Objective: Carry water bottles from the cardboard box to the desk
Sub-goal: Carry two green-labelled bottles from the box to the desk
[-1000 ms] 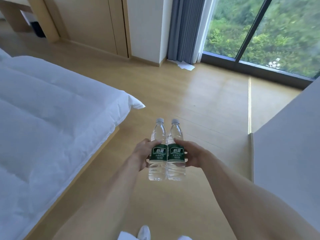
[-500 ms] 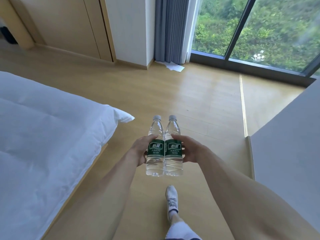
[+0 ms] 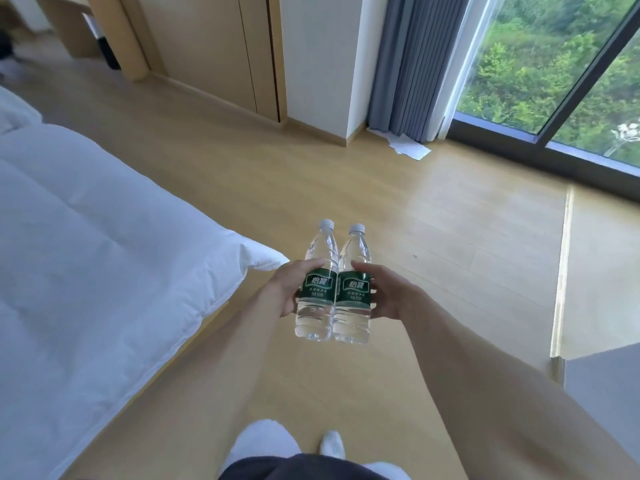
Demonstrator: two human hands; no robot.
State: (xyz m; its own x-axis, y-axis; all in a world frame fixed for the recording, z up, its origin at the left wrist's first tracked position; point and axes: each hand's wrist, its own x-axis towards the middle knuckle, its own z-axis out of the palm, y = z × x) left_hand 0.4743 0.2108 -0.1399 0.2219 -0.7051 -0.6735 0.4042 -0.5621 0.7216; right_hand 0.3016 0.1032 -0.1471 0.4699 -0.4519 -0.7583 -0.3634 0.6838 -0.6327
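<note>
Bottles, two, upright, touching: left bottle (image 3: 316,289) gripped by left hand (image 3: 289,289), right bottle (image 3: 353,292) by right hand (image 3: 384,294), fingers curled round labels. Bed (image 3: 86,254) left; wooden floor (image 3: 346,188) ahead; paper (image 3: 410,147) by curtain (image 3: 412,64).

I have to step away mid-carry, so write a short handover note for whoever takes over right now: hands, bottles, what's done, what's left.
Left hand: grips the left water bottle round its green label.
Right hand: grips the right water bottle the same way.
Both bottles are upright, capped, side by side and touching, held over the wooden floor beside the bed.
Done: two bottles picked up and in transit.
Left: walk to the desk and set them down. Neither the cardboard box nor the desk can be told for sure in this view, so how many bottles remain is unknown.
</note>
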